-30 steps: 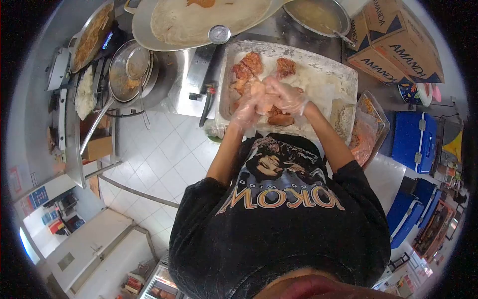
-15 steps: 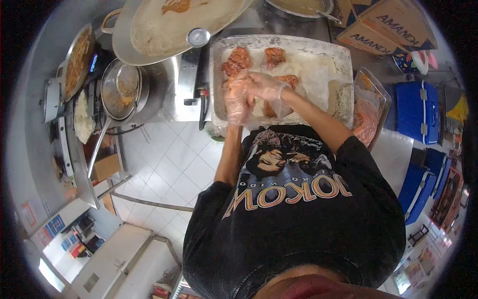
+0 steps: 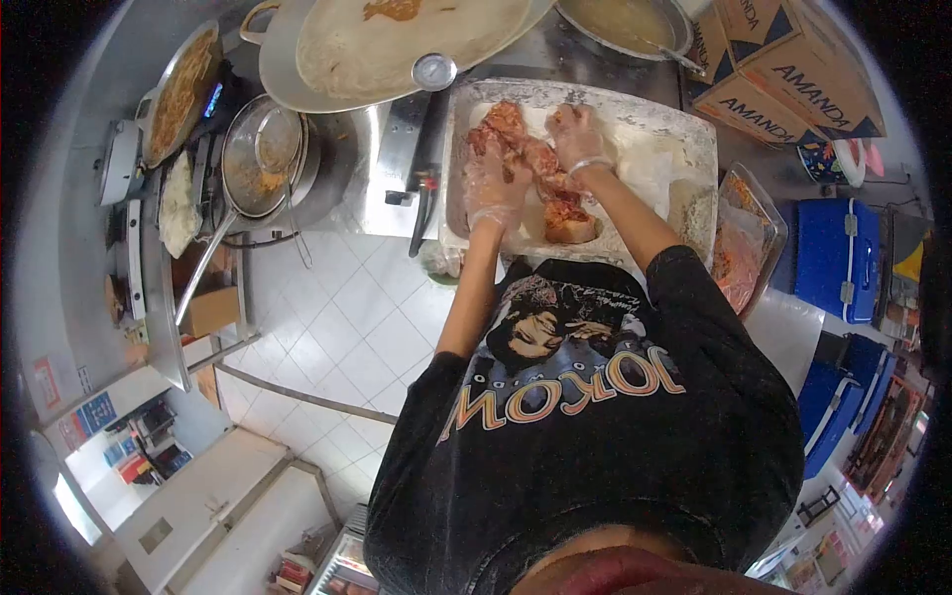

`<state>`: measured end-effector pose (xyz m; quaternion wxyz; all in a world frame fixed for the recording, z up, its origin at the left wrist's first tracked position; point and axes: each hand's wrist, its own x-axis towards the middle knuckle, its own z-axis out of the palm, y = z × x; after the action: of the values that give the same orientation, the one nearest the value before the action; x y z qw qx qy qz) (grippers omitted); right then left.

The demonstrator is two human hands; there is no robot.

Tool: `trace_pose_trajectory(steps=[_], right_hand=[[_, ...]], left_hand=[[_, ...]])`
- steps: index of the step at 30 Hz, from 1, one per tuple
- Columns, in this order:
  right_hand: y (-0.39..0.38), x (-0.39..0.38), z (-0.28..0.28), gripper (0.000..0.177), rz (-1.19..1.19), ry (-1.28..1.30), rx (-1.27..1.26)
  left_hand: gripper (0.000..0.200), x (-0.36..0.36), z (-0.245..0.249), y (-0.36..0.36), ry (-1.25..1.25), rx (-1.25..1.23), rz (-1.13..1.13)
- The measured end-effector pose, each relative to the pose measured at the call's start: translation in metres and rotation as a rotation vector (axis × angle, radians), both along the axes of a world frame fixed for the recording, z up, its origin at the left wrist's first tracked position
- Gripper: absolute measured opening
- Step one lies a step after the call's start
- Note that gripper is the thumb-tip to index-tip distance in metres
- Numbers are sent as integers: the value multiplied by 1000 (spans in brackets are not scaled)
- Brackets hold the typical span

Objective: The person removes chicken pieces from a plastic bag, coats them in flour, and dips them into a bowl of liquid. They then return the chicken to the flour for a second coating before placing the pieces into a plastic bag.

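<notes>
A large, pale, flour-dusted tray (image 3: 635, 110) holds several reddish pieces of marinated meat (image 3: 506, 119). My left hand (image 3: 495, 188), in a clear plastic glove, bends its fingers over a piece at the left side of the tray. To its right, my gloved right hand (image 3: 579, 144) has its fingers curled down on another piece, which they largely cover. Between the hands lies a piece of meat (image 3: 540, 157), and one more piece (image 3: 569, 220) sits near the tray's front edge. White flour (image 3: 689, 213) is heaped at the right.
Behind the tray stands a wide pan (image 3: 283, 64) of pale liquid with a dial thermometer (image 3: 434, 71) at its rim. A strainer (image 3: 260, 203) rests over a pot at left. Right are a container of wrapped meat (image 3: 739, 258), cardboard boxes (image 3: 783, 84) and blue coolers (image 3: 838, 258).
My hands were together over the left part of the tray; now they are apart, each down on the meat. The whole view has shifted slightly to the right.
</notes>
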<state>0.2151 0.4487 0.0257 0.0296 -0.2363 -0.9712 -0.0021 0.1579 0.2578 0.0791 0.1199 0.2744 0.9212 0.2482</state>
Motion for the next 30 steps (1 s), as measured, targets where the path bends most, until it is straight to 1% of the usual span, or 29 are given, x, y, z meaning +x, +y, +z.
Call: trace_pose_trajectory(steps=[3, 5, 6, 7, 8, 9, 10, 12, 13, 14, 15, 16, 17, 18, 19, 21, 22, 23, 24, 26, 27, 28, 30], right_hand=[[6, 3, 11, 40, -8, -25, -52], [19, 5, -19, 41, -138, 422, -313], [25, 2, -22, 42, -196, 645, -436], [28, 4, -27, 48, -238, 886, -684], [30, 14, -32, 45, -360, 942, -1057], [7, 26, 23, 42, -486, 977, -1437], [-9, 32, 55, 39, -622, 983, -1822], [-7, 38, 31, 34, -306, 846, -1896], [-13, 41, 47, 33, -279, 765, -1954], [-17, 40, 58, 32, -248, 687, -2008], [-16, 38, 56, 32, -180, 506, -1582], [-11, 35, 55, 32, -83, 552, -1516], [-6, 33, 53, 32, 9, 598, -1446], [-4, 33, 53, 33, 96, 643, -1373], [-9, 34, 87, 37, 176, 534, -1263], [-17, 30, 117, 39, 278, 221, -1244], [-20, 31, 121, 41, 332, 65, -1228], [-16, 25, 82, 44, 257, 88, -1553], [-17, 25, 80, 44, 247, 100, -1560], [-20, 23, 81, 44, 237, 115, -1571], [-23, 22, 79, 44, 190, 149, -1606], [-26, 23, 77, 45, 140, 183, -1641], [-28, 23, 70, 46, 78, 254, -1703]], left_hand=[[68, 7, 3, -14, -81, 75, -93], [64, 10, 24, -21, -111, 114, -102], [62, 10, 31, -17, -126, 144, -105], [60, 10, 20, -14, -270, 258, -69], [59, 9, 2, -8, -413, 372, -30], [58, 6, -10, -2, -553, 485, 9], [56, 6, -2, 4, -862, 584, 31], [53, 8, 23, 18, -1473, 773, 74], [45, 11, 15, 24, -1772, 970, 74], [44, 12, 1, 29, -1670, 1028, 100], [43, 13, -4, 33, -1570, 1078, 122], [42, 13, -10, 35, -1470, 1122, 140], [42, 11, -17, 30, -1407, 1021, 109], [43, 8, 0, 19, -1345, 920, 76], [43, 2, 18, 12, -1283, 820, 43], [40, -15, 46, 1, -1082, 556, -174], [39, -19, 58, -1, -972, 427, -278], [35, -17, 67, 1, -1102, 409, -83], [36, -15, 64, 3, -1093, 445, 8], [38, -11, 43, 8, -1068, 525, 198], [39, -9, 8, 14, -1135, 686, 230], [40, -9, -41, 23, -1200, 846, 262], [40, -5, -57, 25, -1393, 1092, 300]])
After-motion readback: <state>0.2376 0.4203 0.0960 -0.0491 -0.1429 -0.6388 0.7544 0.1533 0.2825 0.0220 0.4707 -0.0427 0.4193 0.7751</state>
